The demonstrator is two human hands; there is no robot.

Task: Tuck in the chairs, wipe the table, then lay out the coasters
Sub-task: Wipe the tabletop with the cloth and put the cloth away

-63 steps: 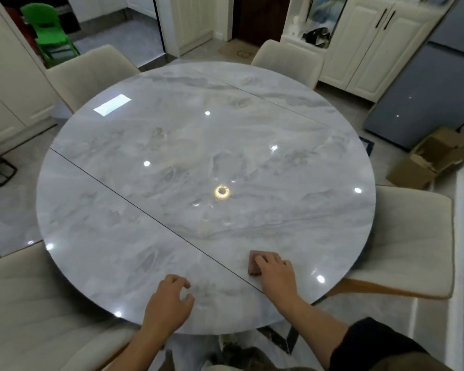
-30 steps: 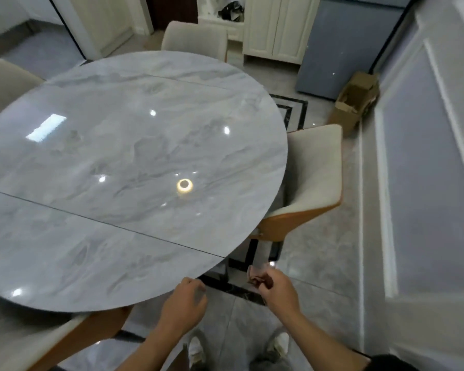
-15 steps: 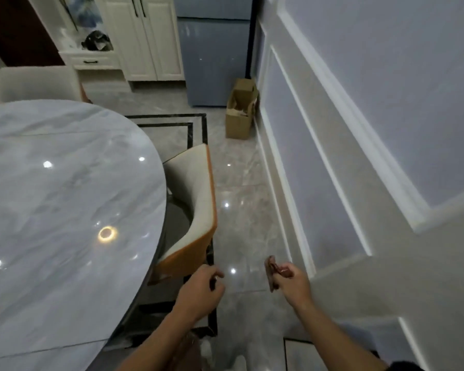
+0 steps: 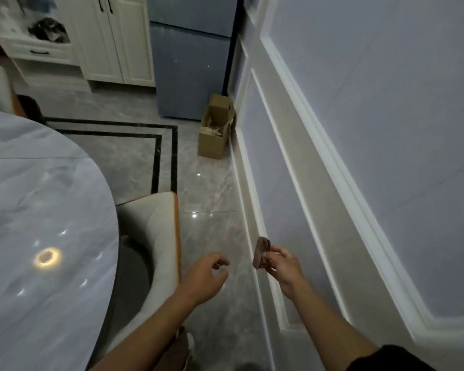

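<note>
Item: brown coasters point(image 4: 262, 252), carried beside marble table point(image 4: 38, 196).
Right hand point(image 4: 282, 266): thumb and fingertips pinch the coasters, held on edge, projecting up and leftward from the fingers, over the floor point(image 4: 212, 188). Left hand point(image 4: 204, 279): fingers loosely curled, grasping nothing, just left of the coasters, not touching. Chair point(image 4: 160, 231): immediately left of the left fingers, seat under the table. Cardboard box point(image 4: 216, 127): well beyond the fingertips, by the wall point(image 4: 373, 129).

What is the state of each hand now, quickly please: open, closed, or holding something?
Left hand: open, fingers loosely curled, holding nothing.
Right hand: pinches a small flat brown piece; what it is cannot be told.
</note>
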